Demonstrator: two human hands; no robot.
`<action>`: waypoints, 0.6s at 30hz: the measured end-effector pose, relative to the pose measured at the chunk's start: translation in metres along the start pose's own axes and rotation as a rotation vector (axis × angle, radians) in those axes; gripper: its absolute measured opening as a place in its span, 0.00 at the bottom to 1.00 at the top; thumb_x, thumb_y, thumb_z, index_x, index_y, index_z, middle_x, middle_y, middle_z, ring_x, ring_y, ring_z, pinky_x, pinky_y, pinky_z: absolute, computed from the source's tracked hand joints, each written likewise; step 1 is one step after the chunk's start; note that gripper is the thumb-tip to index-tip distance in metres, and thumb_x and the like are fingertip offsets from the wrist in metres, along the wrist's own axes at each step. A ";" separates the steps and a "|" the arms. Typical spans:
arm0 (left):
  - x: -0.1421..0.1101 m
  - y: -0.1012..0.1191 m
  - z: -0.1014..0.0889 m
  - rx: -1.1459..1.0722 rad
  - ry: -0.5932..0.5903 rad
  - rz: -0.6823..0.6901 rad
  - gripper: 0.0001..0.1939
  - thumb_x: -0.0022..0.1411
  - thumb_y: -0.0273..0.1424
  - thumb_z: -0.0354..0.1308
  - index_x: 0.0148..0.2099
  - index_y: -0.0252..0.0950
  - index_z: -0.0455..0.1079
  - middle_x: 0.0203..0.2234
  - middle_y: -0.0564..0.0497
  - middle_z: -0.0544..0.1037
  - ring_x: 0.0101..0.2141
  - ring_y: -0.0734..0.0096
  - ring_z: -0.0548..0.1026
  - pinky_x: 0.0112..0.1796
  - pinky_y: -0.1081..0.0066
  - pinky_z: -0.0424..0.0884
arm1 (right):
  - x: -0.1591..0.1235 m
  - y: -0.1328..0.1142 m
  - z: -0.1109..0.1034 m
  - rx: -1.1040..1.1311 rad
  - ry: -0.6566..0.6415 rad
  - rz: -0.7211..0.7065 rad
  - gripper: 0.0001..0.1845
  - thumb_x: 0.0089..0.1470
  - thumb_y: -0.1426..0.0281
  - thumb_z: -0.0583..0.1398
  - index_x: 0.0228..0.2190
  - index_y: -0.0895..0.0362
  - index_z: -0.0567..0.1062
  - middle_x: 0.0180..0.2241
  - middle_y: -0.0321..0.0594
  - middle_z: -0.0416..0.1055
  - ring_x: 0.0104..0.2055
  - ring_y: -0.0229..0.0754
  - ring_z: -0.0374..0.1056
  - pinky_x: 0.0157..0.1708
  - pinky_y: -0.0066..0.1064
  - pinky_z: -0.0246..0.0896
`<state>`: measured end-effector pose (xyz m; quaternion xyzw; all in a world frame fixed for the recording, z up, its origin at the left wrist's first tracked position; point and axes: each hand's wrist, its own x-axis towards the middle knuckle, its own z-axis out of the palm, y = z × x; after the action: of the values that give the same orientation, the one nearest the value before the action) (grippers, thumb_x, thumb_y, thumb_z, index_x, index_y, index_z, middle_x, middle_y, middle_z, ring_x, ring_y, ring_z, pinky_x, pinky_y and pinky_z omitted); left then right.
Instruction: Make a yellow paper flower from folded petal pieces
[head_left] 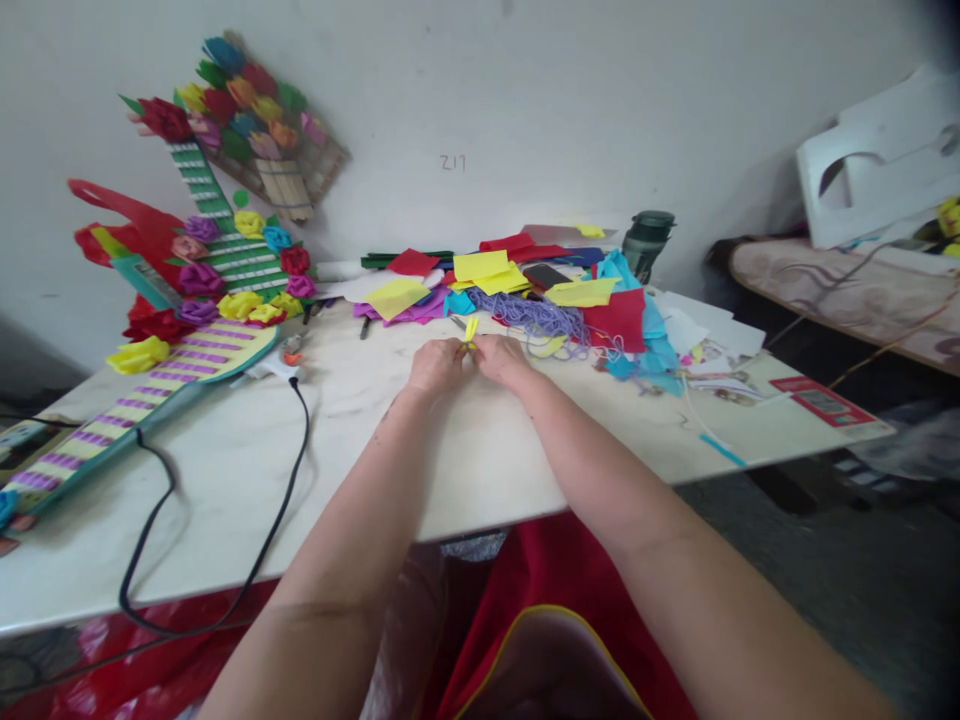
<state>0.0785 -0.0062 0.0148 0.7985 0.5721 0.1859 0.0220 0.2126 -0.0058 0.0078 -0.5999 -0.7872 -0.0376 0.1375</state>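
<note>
Both my hands meet over the middle of the white table (360,430). My left hand (437,366) and my right hand (500,358) pinch a small piece of yellow paper (471,328) between them, its top sticking up above the fingertips. Its lower part is hidden by the fingers. Just beyond the hands lie flat yellow paper sheets (481,267) and a tangle of purple yarn (536,315). A dark pointed thing, perhaps scissor tips, shows beside the yellow piece, too small to make out.
At left, a striped decorated board (150,395) bears paper flowers (199,280), near a glue gun (274,368) whose black cord (300,440) crosses the table. A paper bouquet (255,110) leans on the wall. Red paper (615,320) and a dark bottle (646,245) stand right of centre.
</note>
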 end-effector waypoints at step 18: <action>0.000 -0.028 -0.008 -0.533 -0.353 0.057 0.11 0.55 0.37 0.51 0.31 0.34 0.67 0.21 0.50 0.74 0.20 0.75 0.67 0.25 0.74 0.63 | 0.001 0.012 -0.008 0.468 -0.265 -0.109 0.11 0.53 0.70 0.53 0.28 0.62 0.74 0.22 0.35 0.68 0.24 0.33 0.59 0.26 0.24 0.50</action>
<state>0.0507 0.0021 0.0157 0.8003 0.4681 0.1883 0.3241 0.2252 -0.0034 0.0145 -0.5082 -0.8168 0.2168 0.1660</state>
